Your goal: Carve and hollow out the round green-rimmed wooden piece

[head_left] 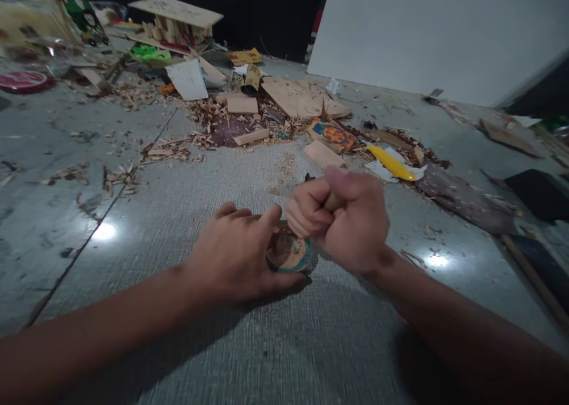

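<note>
My left hand (pixel 231 254) curls its thumb and fingers around the side of a small round piece with a teal rim (pixel 299 265), which rests on the grey floor. Brown and pale tan patches show inside that rim; whether it is a dish or a carved disc I cannot tell. Close beside it on the right, my right hand (pixel 355 227) is closed in a fist on a tool's wooden handle (pixel 334 202). The tool's working end is hidden below the fist, which is slightly blurred.
Wood shavings (pixel 204 111) and offcuts lie scattered beyond my hands, along with a plywood sheet (pixel 297 96). A yellow-handled cutter (pixel 391 162) lies at right on white paper. At the back left stands a small wooden model (pixel 178 13); a white panel (pixel 427 37) leans at the back right.
</note>
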`<control>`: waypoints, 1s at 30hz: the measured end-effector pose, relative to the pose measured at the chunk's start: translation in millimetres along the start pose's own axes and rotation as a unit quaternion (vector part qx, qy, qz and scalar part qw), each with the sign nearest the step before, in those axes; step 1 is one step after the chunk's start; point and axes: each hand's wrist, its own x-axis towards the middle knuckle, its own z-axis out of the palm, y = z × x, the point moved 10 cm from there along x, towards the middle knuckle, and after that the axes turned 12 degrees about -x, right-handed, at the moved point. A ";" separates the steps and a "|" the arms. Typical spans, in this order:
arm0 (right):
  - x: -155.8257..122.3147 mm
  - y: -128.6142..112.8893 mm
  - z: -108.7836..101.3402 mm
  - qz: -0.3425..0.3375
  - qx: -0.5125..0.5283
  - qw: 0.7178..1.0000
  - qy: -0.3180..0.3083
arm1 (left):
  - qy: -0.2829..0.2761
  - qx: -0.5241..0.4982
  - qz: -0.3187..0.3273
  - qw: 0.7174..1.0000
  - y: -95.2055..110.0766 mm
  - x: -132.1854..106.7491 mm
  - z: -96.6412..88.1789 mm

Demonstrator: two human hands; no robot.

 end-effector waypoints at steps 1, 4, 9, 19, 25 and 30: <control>3.5 2.5 -0.1 0.014 0.022 1.000 -0.015 | -0.004 0.000 0.000 1.000 0.2 -0.2 0.0; 11.3 11.1 -7.4 0.044 0.104 0.993 -0.038 | 0.001 0.003 0.001 1.000 0.8 -1.0 -1.9; 12.8 35.8 -32.0 0.090 0.222 0.971 0.013 | 0.001 0.012 0.013 1.000 1.9 -0.6 -0.6; 5.1 55.0 -42.3 0.128 0.343 0.926 0.092 | 0.010 0.004 0.023 1.000 4.3 -0.9 -1.4; 0.9 69.4 -46.9 0.173 0.396 0.892 0.137 | 0.007 0.008 0.017 1.000 3.8 -3.2 -0.7; -1.3 76.0 -47.9 0.174 0.404 0.887 0.142 | 0.004 0.005 0.022 1.000 4.7 -3.5 0.0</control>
